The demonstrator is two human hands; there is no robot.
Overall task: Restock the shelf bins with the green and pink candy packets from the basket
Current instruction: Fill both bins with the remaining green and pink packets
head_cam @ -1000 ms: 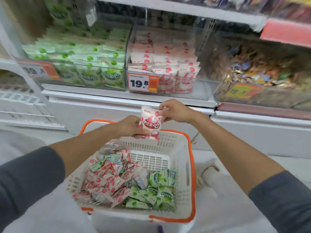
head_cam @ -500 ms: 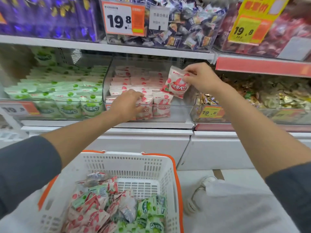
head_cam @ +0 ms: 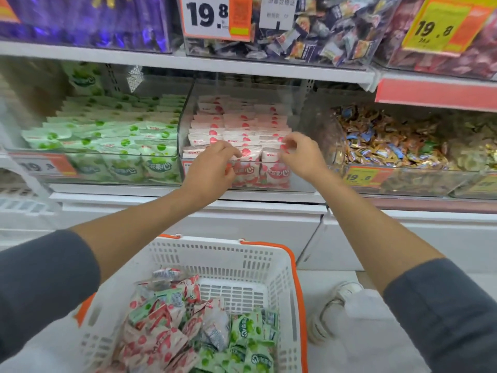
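Observation:
The pink bin (head_cam: 302, 122) on the middle shelf holds rows of pink candy packets. At its front row, my right hand (head_cam: 302, 156) pinches the top edge of a pink packet (head_cam: 274, 170) that stands at the front right. My left hand (head_cam: 211, 169) has its fingers curled on the top of the neighbouring front packet (head_cam: 246, 164). To the left, the green bin (head_cam: 80, 154) is filled with green packets. Below, the white basket (head_cam: 209, 244) with orange trim holds loose pink packets (head_cam: 158, 335) and green packets (head_cam: 250, 335).
A bin of mixed wrapped sweets (head_cam: 390, 141) stands right of the pink bin. The upper shelf (head_cam: 242, 64) overhangs the bins and carries more candy bins and price tags (head_cam: 215, 16). A white shoe (head_cam: 330, 305) is on the floor beside the basket.
My right hand carried the pink packet from above the basket up into the pink bin's front row. My left hand moved from the basket to the bin's front. The view tilted upward.

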